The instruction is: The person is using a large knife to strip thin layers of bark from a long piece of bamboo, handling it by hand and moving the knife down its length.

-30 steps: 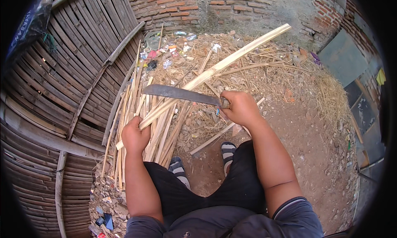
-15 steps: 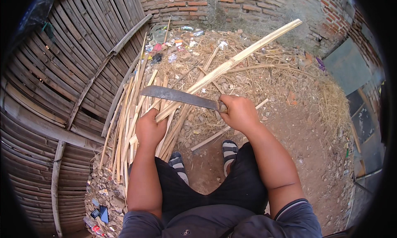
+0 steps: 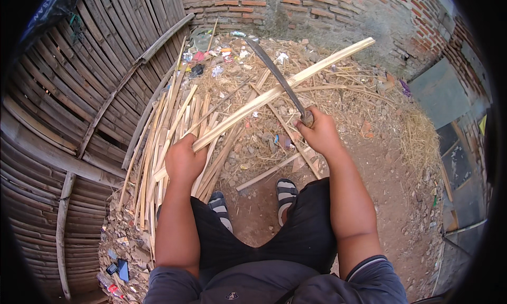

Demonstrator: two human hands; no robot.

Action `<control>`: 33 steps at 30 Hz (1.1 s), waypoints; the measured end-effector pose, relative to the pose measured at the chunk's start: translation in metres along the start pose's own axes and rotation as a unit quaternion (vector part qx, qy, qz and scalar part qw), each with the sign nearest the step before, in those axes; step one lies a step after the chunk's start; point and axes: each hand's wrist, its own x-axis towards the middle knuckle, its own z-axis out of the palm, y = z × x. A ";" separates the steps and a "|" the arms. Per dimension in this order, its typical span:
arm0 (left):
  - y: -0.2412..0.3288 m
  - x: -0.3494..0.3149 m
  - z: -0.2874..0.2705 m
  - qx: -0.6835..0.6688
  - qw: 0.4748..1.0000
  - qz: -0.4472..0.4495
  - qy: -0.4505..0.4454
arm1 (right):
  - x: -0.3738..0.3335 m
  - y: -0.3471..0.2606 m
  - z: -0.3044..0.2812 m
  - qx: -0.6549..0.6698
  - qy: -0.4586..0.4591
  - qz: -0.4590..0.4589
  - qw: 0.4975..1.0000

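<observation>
My left hand [image 3: 185, 158] is closed round the lower end of a long pale bamboo strip [image 3: 259, 100], which slants up to the right, its far end in the air. The strip's short butt end sticks out below the fist. In my right hand [image 3: 320, 131] is the handle of a machete [image 3: 276, 73]. Its dark, curved blade points up and to the left and crosses the strip about midway along; I cannot tell whether it is biting into the bamboo. Several split bamboo strips [image 3: 163, 140] lie in a heap beside my left hand.
A bamboo slat wall [image 3: 111, 77] rises on the left, a brick wall [image 3: 232, 8] at the back. Grey panels [image 3: 442, 90] lean at right. Loose strips [image 3: 274, 169] lie on the ground near my sandalled feet [image 3: 287, 195]. Straw, rubble and litter [image 3: 217, 70] cover the far ground.
The machete has swung from nearly level to pointing up and away, and its blade has moved farther along the strip. My right hand is slightly farther out; the strip's far end has dropped a little.
</observation>
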 end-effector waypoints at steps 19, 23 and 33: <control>0.009 -0.002 -0.003 -0.016 1.000 -0.010 0.003 | 0.001 0.006 0.003 0.048 0.003 0.020 0.999; 0.014 -0.004 0.000 -0.032 0.999 -0.007 0.014 | -0.017 -0.042 0.008 -0.056 -0.096 -0.087 0.990; 0.012 -0.001 0.006 -0.017 0.982 0.093 0.164 | -0.020 -0.047 0.017 -0.094 -0.085 -0.132 0.983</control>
